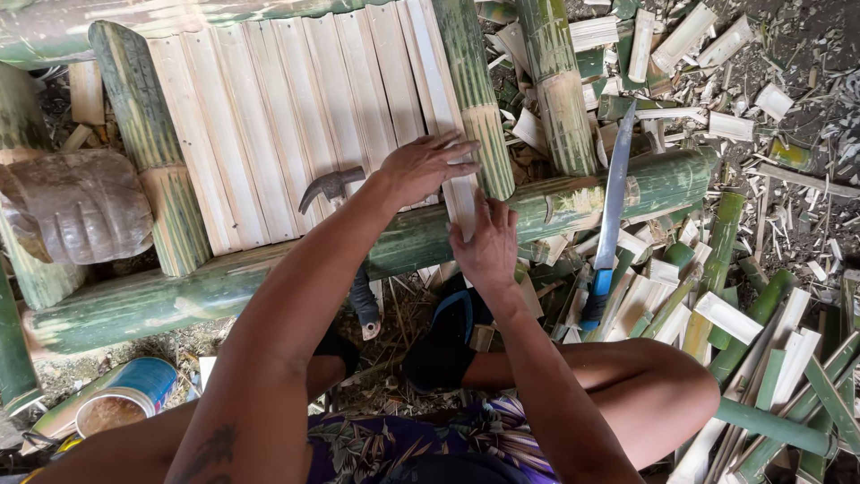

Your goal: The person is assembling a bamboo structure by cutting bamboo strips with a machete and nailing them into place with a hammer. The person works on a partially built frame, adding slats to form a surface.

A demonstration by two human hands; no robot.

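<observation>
A panel of pale split bamboo slats (296,125) lies across a thick green bamboo pole (224,282). My left hand (425,166) presses flat on the rightmost slat (439,90), fingers spread. My right hand (488,246) rests on the lower end of that same slat where it crosses the pole, palm down. Neither hand grips a tool. A claw hammer (331,185) lies on the slats just left of my left wrist, its handle hanging down under my forearm. A long knife (614,197) with a blue handle leans on the pole to the right of my hands.
Upright green bamboo posts (148,134) (555,81) frame the panel. Cut bamboo strips and offcuts (735,323) litter the ground at right. A blue tin can (130,394) sits at lower left. My bent knee (654,385) and sandalled foot (443,345) are below the pole.
</observation>
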